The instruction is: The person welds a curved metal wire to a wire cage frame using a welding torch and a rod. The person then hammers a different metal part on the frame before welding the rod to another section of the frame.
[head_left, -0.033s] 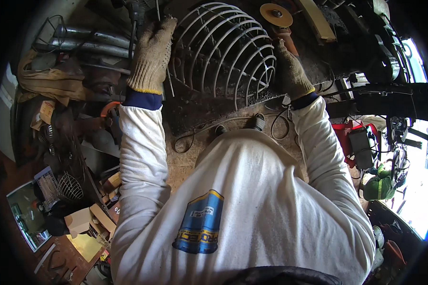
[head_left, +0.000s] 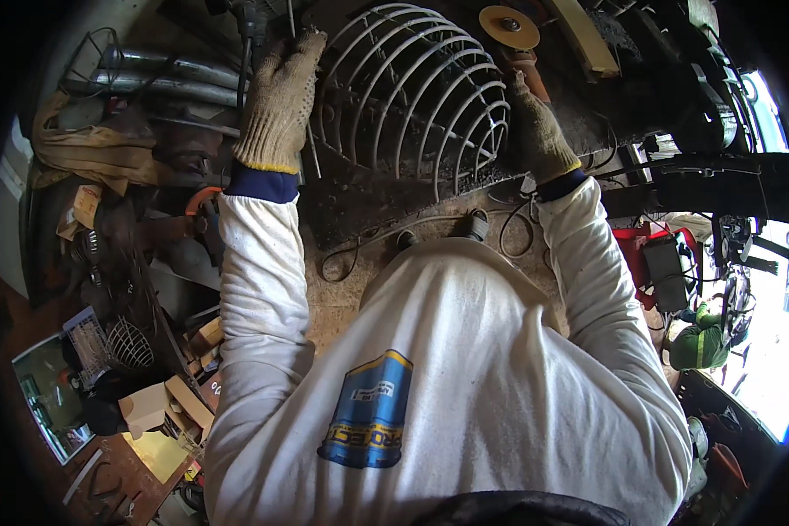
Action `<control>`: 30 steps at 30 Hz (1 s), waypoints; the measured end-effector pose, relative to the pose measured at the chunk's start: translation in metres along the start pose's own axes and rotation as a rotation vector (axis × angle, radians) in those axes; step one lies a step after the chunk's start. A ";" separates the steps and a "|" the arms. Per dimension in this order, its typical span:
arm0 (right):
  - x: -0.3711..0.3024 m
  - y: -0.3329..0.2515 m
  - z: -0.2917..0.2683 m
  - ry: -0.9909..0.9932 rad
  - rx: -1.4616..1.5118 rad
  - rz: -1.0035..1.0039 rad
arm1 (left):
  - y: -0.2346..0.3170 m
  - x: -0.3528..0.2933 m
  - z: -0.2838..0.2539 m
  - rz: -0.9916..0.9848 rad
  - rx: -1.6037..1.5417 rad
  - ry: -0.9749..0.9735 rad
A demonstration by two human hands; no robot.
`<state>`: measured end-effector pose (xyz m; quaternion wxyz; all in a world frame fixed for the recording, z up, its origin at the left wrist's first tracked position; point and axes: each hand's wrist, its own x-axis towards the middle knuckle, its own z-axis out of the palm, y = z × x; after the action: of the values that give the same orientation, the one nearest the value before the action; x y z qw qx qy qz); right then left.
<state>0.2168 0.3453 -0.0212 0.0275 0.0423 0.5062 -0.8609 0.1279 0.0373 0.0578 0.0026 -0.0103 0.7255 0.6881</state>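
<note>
A pale, dome-shaped wire cage (head_left: 401, 96) with curved ribs lies on its side between my hands, on a dark work surface (head_left: 351, 206). At its wide end is my left hand (head_left: 280, 110), in a knitted work glove, its fingers closed at the rim. A thin straight rod (head_left: 313, 151) passes behind that glove; whether it belongs to the cage I cannot tell. My right hand (head_left: 539, 131), gloved alike, is closed against the cage's narrow end, its fingertips partly hidden. Just beyond it lies an angle grinder (head_left: 524, 74) with a tan disc (head_left: 509, 28).
A wooden strip (head_left: 585, 37) lies behind the grinder. Metal tubes (head_left: 171, 72) and a brown cloth (head_left: 88, 145) are at the left. Cables (head_left: 517, 232) loop by my feet. A smaller wire cage (head_left: 130, 344) sits lower left; a person in green (head_left: 700, 346) is far right.
The wire cage has turned very slightly, its narrow end shifting a little to the right. My hands are nearly unmoved.
</note>
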 end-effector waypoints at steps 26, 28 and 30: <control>0.007 0.004 -0.015 0.014 -0.245 -0.313 | 0.062 -0.023 -0.004 -0.432 -0.408 -0.140; 0.003 -0.002 -0.012 0.047 0.048 -0.160 | 0.057 -0.031 0.000 -0.246 -0.253 -0.137; -0.012 -0.018 0.014 0.030 0.329 -0.019 | 0.040 -0.031 0.003 0.050 -0.087 -0.142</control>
<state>0.2262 0.3419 0.0019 0.0042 0.0543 0.3592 -0.9317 0.1578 0.0430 0.0976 0.0367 0.0566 0.6930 0.7178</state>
